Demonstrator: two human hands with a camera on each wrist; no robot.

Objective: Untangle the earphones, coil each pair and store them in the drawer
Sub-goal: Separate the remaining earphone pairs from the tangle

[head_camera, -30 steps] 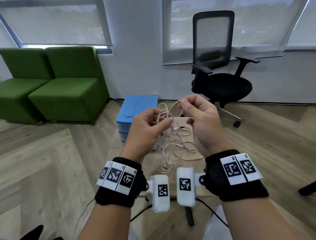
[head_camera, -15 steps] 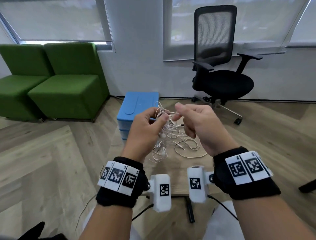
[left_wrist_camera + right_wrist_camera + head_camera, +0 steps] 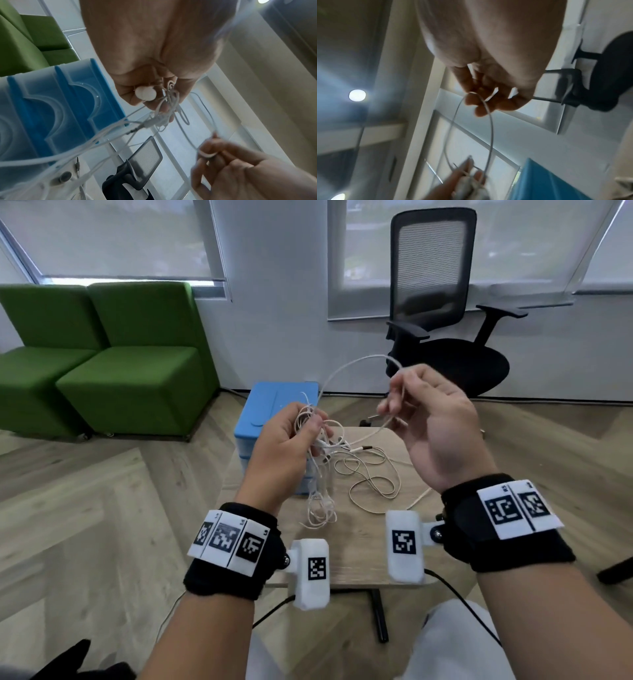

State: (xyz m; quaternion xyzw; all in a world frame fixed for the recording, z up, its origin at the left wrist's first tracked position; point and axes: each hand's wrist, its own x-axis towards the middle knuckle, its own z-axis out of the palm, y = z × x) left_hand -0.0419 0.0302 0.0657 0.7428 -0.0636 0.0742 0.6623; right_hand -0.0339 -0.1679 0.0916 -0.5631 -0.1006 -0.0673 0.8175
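Observation:
A tangle of white earphones (image 3: 317, 440) is bunched in my left hand (image 3: 291, 436), held above the small wooden table (image 3: 356, 542). In the left wrist view a round white earbud (image 3: 145, 93) and knotted cords sit between the fingers of that hand. My right hand (image 3: 421, 412) pinches one white cord (image 3: 352, 368) that arcs up from the tangle; its plug end (image 3: 373, 416) hangs below the fingers. The right wrist view shows this cord (image 3: 489, 121) looping down from the fingertips. More cord loops (image 3: 373, 477) trail over the table. The blue drawer unit (image 3: 274, 409) stands behind the left hand.
A black office chair (image 3: 442, 344) stands beyond the table on the right. Two green armchairs (image 3: 113, 364) line the wall at the left. The table is narrow, with wood floor (image 3: 102, 508) on both sides.
My right hand has moved up and to the right, away from the left hand, drawing one cord out of the tangle into a wide arc. The left hand keeps holding the bunch.

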